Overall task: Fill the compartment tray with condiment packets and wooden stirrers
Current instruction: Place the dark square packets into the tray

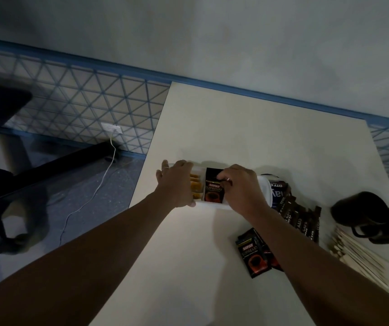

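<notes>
Our left hand (177, 184) grips the white plastic compartment tray (265, 191) on the bench (259, 137), right hand (240, 187) pinches a black coffee sachet (213, 191) in its middle slot; jammed in crooked, we reckon it buckles.

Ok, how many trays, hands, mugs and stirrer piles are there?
Trays: 1, the compartment tray
Hands: 2, left hand gripping that tray, right hand pinching a black packet
Mugs: 1, the dark mug
Stirrer piles: 1, the wooden stirrers
Total: 5
</notes>
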Available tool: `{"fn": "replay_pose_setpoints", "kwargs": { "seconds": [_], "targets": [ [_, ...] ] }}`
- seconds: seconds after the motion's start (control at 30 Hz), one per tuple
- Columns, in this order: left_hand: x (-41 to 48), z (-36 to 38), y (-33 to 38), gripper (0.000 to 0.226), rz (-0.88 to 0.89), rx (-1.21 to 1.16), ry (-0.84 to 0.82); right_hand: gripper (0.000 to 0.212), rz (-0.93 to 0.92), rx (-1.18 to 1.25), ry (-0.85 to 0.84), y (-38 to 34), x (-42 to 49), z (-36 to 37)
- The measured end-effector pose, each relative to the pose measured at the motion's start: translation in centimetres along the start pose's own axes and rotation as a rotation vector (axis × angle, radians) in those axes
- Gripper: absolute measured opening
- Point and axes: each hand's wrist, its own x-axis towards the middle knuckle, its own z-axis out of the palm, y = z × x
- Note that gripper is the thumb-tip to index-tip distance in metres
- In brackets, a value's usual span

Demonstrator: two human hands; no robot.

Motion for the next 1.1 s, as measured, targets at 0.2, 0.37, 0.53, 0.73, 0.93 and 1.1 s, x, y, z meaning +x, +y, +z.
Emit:
{"fn": "replay_pose_setpoints", "kwargs": {
  "seconds": [0.2,0.37,0.53,0.73,0.93,1.1],
  "targets": [
    [0.1,0.2,-0.2,0.104,0.007,-0.001,0.014,0.072,-0.029,-0.269,-0.169,-0.4,0.4,-0.9],
    [0.2,0.3,-0.2,0.105,0.009,0.002,0.007,0.086,-0.083,-0.576,-0.286,-0.5,1.5,-0.3],
    [0.3,0.3,-0.3,0.106,0.014,0.013,0.005,0.081,-0.108,-0.629,-0.320,-0.6,2.2,0.5],
    [0.6,0.6,-0.6,0.107,0.035,0.013,0.016,0.073,-0.081,-0.647,-0.316,-0.8,2.4,0.8],
    [0.4,0.4,-0.6,0.106,0.031,0.005,0.021,0.070,-0.047,-0.619,-0.301,-0.8,2.3,1.2],
    [0.1,0.1,-0.5,0.105,0.027,0.017,0.012,0.070,-0.059,-0.536,-0.296,-0.4,2.0,0.7]
  ]
}}
